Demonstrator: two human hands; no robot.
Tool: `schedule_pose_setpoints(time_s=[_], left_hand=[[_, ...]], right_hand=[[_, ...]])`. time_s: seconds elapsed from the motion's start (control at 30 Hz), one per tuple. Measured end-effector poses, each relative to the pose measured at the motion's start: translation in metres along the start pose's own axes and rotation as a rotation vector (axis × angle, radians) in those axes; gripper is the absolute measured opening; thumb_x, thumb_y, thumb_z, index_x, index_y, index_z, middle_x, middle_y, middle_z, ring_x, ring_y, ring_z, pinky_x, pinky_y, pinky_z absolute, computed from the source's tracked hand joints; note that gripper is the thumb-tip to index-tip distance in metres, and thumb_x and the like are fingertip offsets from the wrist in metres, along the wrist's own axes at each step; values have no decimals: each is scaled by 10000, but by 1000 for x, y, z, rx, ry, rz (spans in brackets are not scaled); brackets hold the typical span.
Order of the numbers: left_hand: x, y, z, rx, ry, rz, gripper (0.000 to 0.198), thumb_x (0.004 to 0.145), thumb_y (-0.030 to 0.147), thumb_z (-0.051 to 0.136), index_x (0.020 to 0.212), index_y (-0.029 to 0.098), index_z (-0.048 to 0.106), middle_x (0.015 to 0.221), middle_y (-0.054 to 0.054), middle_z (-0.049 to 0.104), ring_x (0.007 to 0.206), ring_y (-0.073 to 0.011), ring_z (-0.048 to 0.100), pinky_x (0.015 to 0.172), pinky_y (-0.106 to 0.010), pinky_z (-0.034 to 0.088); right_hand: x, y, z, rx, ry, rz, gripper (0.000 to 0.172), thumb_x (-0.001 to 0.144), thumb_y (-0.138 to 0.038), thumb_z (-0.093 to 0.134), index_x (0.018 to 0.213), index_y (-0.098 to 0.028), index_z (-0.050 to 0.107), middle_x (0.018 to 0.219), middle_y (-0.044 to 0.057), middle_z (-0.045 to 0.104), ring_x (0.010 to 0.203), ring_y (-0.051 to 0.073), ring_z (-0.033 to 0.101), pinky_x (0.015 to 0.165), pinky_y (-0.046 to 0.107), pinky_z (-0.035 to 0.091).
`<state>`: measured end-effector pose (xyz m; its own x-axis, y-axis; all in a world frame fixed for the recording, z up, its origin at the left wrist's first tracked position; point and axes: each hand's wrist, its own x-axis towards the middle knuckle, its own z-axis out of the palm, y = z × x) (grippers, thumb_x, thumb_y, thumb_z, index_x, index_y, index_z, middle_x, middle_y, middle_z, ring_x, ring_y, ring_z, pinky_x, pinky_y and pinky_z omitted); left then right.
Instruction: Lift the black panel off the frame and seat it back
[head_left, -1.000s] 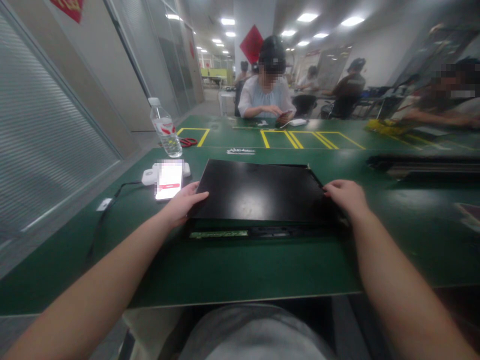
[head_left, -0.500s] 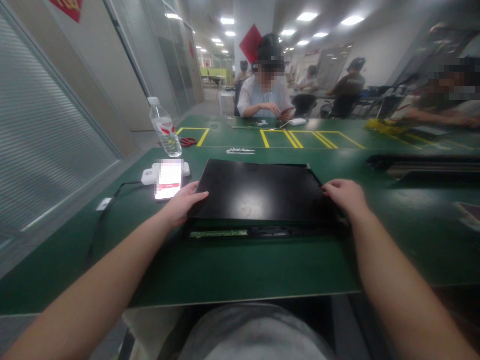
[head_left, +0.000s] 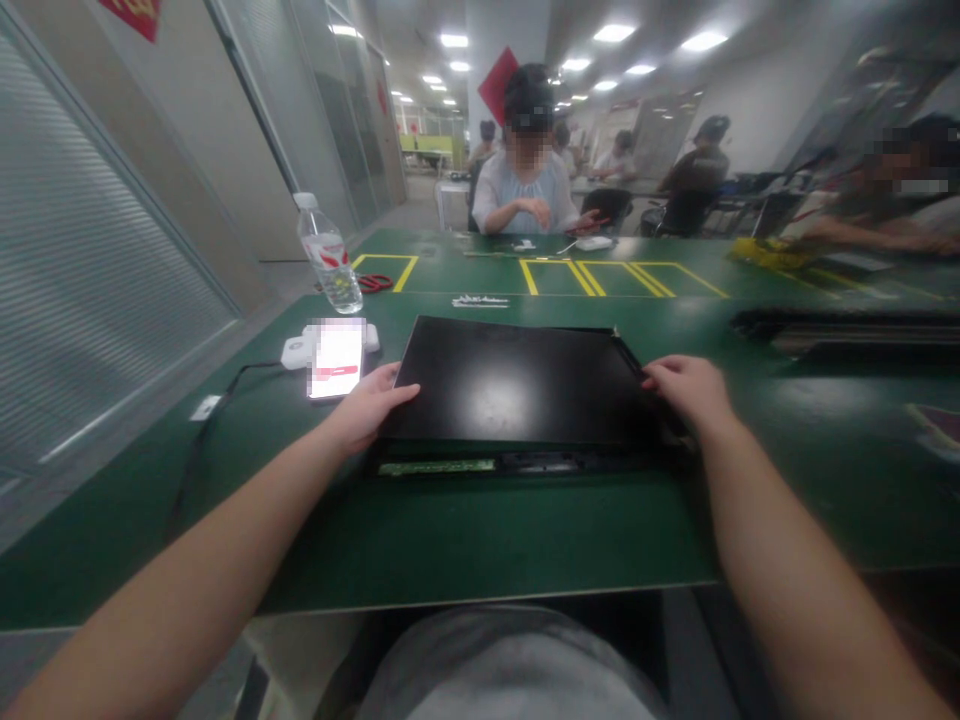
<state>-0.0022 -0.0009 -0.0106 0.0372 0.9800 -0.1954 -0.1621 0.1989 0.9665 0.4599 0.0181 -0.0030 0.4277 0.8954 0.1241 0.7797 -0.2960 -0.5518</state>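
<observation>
A flat, glossy black screen panel lies over a thin black frame, its front edge slightly raised. Along the frame's front left runs a green circuit strip. My left hand grips the panel's left edge, thumb on top and the other fingers partly hidden beneath. At the right side, my right hand is closed, fingertips pinching the frame's right edge beside the panel. The panel covers most of the frame.
Left of the panel are a lit phone, a white power strip with a black cord, a water bottle and red scissors. Long black parts lie at right. A person sits opposite.
My hands and the panel stay almost in place. Across the table, the person's hands have moved apart, one lifted from the phone-like object in the other.
</observation>
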Motion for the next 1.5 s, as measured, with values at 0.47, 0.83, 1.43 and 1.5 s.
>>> schedule_pose_setpoints(time_s=[0.47, 0.83, 1.43, 1.5], left_hand=[[-6, 10, 14, 15, 161, -36, 349, 805, 26, 759, 1132, 141, 711, 933, -105, 858, 781, -250, 841, 629, -281, 668], [-11, 16, 23, 122, 287, -81, 261, 794, 17, 686, 1002, 173, 666, 692, -26, 765, 556, -210, 734, 558, -297, 624], [-5, 10, 13, -3, 137, -60, 361, 846, 13, 721, 1180, 149, 711, 943, -108, 854, 830, -257, 845, 693, -300, 685], [-4, 9, 11, -17, 126, -61, 390, 835, 0, 720, 1198, 143, 721, 956, -117, 855, 844, -261, 847, 708, -303, 689]], right_hand=[[9, 11, 8, -30, -29, -18, 325, 830, -332, 640, 1021, -220, 878, 869, 86, 811, 822, 260, 746, 877, 379, 568], [9, 10, 9, -34, 4, -47, 243, 796, -332, 685, 913, -237, 876, 952, 85, 838, 958, 294, 761, 869, 369, 571], [3, 3, 5, -65, -31, -37, 241, 849, -311, 669, 945, -238, 878, 1016, 89, 834, 1004, 292, 758, 916, 370, 563], [3, 4, 5, -61, -22, -38, 234, 841, -311, 671, 930, -244, 876, 989, 86, 834, 990, 293, 759, 906, 371, 566]])
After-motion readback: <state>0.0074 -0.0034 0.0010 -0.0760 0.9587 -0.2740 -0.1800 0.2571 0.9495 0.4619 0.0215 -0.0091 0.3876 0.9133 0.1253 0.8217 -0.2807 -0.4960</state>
